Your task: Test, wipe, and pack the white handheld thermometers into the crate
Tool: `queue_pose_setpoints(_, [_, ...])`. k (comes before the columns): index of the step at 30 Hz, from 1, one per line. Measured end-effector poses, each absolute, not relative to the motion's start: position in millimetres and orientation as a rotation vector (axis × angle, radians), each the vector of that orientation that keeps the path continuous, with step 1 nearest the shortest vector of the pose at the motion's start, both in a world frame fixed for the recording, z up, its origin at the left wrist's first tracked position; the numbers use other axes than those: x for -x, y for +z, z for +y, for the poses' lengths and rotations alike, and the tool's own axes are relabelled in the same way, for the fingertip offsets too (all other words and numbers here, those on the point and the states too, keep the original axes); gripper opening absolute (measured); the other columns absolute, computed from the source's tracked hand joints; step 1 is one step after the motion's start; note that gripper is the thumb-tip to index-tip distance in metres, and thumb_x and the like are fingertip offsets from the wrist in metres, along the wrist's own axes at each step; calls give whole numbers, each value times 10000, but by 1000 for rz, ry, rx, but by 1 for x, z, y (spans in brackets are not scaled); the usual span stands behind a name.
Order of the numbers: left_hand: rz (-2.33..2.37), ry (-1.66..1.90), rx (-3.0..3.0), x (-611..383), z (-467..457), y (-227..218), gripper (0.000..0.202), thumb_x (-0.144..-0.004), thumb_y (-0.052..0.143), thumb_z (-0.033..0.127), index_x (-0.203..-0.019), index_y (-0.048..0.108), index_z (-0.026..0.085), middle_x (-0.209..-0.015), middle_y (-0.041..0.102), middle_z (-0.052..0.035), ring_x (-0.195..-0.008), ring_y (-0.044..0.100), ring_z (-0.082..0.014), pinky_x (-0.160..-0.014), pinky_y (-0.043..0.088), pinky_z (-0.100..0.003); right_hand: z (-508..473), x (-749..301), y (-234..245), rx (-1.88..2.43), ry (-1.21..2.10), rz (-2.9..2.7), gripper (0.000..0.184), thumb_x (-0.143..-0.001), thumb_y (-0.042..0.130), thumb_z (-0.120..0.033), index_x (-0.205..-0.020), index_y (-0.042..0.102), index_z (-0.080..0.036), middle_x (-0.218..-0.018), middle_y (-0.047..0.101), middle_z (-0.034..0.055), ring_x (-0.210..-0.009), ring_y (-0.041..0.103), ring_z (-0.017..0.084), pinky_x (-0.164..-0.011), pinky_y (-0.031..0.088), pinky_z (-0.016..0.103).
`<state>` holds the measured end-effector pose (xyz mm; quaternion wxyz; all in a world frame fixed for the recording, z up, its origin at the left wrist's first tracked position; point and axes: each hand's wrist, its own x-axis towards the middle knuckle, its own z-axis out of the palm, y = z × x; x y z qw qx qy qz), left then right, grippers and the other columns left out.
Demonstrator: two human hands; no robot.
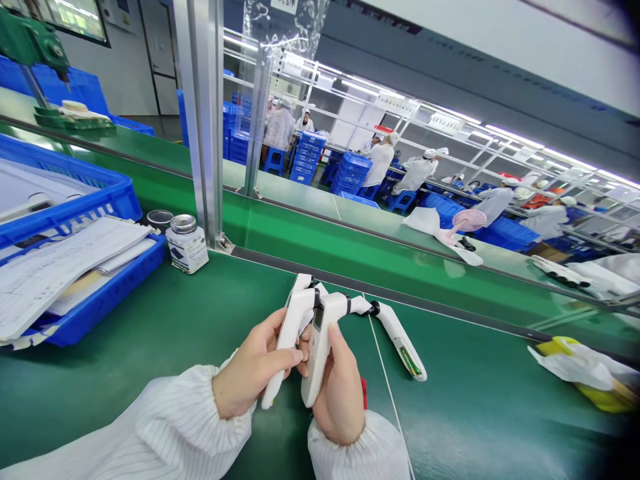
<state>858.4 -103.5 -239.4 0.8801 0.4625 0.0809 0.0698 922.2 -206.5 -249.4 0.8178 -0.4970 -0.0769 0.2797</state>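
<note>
My left hand (250, 370) is closed around a long white plastic shell piece (290, 333), held upright just above the green table (150, 333). My right hand (337, 390) grips a second white handheld device body (320, 333) with a small dark window, pressed against the first piece. A third white device (400, 337) with an open side showing green inside lies on the table just right of my hands.
Blue crates (107, 193) with paper sheets stand at the left. A small white jar (187, 243) with a metal lid sits beside a metal post (205, 120). A yellow and white bag (585, 370) lies at the right. Several workers in white sit beyond the conveyor.
</note>
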Motion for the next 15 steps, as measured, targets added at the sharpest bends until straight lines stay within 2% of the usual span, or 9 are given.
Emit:
queue_pose_setpoints(4, [197, 174, -987, -858, -106, -241, 376, -753, 715, 193, -1088, 545, 182, -866, 573, -7, -754, 568, -130, -686, 465, -250, -206, -921, -246, 997, 602, -109, 438, -880, 499, -549, -727, 627, -159, -604, 543, 8, -550, 490, 123, -519, 425, 243])
queue_pose_setpoints(8, [306, 246, -1167, -856, -106, -243, 373, -779, 696, 212, -1103, 513, 185, -1021, 602, -50, -988, 576, -192, -906, 457, -335, -197, -912, -242, 972, 600, -110, 358, -887, 534, -492, -943, 688, -173, -884, 681, 62, -790, 622, 186, -677, 501, 290])
queue_pose_setpoints(12, [347, 279, -1285, -845, -99, -241, 374, -797, 674, 237, -1120, 493, 181, -1081, 623, -80, -1020, 598, -222, -912, 468, -364, -181, -900, -239, 1006, 640, -116, 404, -901, 507, -492, -1054, 682, -162, -1001, 702, 102, -915, 647, 236, -803, 518, 362])
queue_pose_setpoints(15, [390, 288, -1258, -831, -84, -238, 435, -768, 707, 219, -1140, 487, 182, -1104, 649, -87, -1018, 625, -228, -897, 486, -351, -176, -895, -237, 1189, 574, -247, 411, -928, 461, -466, -1181, 637, -194, -1132, 669, 104, -1049, 613, 245, -919, 484, 401])
